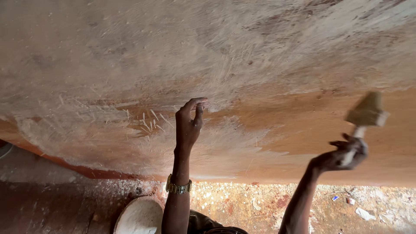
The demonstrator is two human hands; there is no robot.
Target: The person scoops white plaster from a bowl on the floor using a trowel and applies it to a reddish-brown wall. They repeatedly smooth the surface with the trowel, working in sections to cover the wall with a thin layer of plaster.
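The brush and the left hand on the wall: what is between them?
Only bare wall, streaked pale; head view. Left hand, brush.

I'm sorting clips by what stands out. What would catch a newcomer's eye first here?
The big curved surface overhead, streaked whitish over reddish brown, fills the upper frame. At centre the left hand reaches up, fingertips at the surface, a gold watch on its wrist. At right, the right hand holds up a brush.
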